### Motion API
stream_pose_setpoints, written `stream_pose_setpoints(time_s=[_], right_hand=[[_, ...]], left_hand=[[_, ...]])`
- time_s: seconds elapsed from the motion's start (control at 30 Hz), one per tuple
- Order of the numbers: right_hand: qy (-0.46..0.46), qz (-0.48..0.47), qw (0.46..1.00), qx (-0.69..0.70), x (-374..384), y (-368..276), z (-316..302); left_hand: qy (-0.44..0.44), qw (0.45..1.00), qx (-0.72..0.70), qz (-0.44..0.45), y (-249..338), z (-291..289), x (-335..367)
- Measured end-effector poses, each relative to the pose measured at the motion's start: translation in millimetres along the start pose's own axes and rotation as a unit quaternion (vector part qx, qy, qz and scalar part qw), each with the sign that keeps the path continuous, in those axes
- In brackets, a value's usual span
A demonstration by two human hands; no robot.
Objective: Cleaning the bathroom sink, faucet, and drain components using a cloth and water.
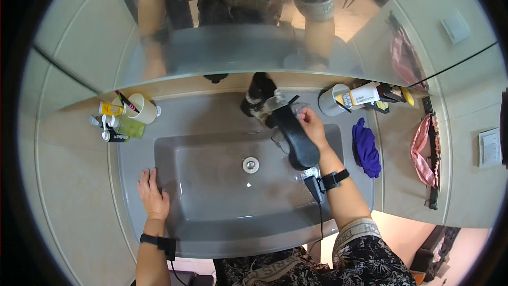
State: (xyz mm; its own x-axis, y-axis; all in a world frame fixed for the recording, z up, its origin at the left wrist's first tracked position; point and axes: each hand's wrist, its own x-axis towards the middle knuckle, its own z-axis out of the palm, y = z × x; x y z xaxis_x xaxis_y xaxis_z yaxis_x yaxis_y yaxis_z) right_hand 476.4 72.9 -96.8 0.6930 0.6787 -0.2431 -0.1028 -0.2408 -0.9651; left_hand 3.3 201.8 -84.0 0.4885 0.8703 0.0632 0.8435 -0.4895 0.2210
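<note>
My left hand (153, 195) rests on the left rim of the grey sink (211, 196), its fingers stretched out and holding nothing. Beside the black faucet (295, 136), my right hand (313, 128) has its fingers closed near the spout's far part. A crumpled, see-through material (300, 108) shows at these fingertips; its kind is unclear. More of something clear hangs below the spout, partly hidden by it. Bright, watery glints show in the basin under the spout's rounded end. A round metal drain (250, 165) sits in the middle of the basin.
On the left ledge stand a white cup (142, 108) and a green bottle (130, 126). At the back right are another white cup (332, 99), a white tube (365, 94) and a purple cloth (366, 148). A pink headband (422, 151) hangs on the right wall. A mirror (238, 47) spans the back.
</note>
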Motion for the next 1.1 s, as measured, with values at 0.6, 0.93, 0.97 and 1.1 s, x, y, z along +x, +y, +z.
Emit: stream_pose_setpoints(time_s=[0.6, 0.93, 0.97, 1.1], right_hand=[[-0.259, -0.400, 0.799, -0.368, 55, -28, 20], [-0.268, -0.250, 0.824, -0.432, 54, -42, 19], [-0.283, -0.265, 0.839, -0.381, 55, -46, 25], [-0.234, -0.340, 0.823, -0.391, 57, -37, 37]], left_hand=[[-0.130, 0.991, -0.013, -0.021, 126, 24, -156], [-0.111, 0.992, 0.035, -0.045, 134, 24, -154], [-0.109, 0.992, 0.042, -0.041, 134, 25, -154], [-0.121, 0.991, 0.047, -0.039, 133, 28, -156]])
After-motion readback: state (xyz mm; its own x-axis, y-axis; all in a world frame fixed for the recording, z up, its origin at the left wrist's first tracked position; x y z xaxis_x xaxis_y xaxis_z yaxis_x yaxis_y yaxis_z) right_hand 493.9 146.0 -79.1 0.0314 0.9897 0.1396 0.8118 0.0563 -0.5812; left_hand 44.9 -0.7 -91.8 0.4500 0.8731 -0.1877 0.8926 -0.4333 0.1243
